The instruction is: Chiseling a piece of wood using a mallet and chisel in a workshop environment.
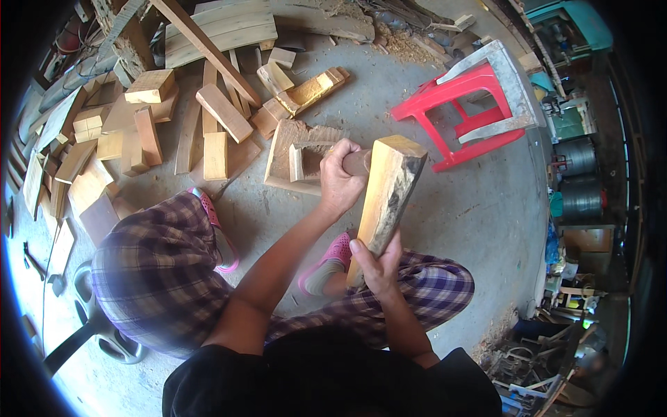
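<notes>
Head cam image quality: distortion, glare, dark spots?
Head view: fisheye bending toward the rim, black corners; head view: bluish-white glare along the lower-left edge; head view: wood block in the hands fairly crisp, black shirt nearly detail-free, right-edge background dim.

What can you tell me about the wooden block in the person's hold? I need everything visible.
The wooden block is long and chunky, pale yellow, with a rough, dark-streaked strip down its right side. Its flat-faced upper end looks wider than its lower end. It is held off the floor, slanting up and rightward in the picture. The right hand grips its lower part, thumb across it. The brown handle in the left hand meets its left edge; whether they touch is unclear.
</notes>
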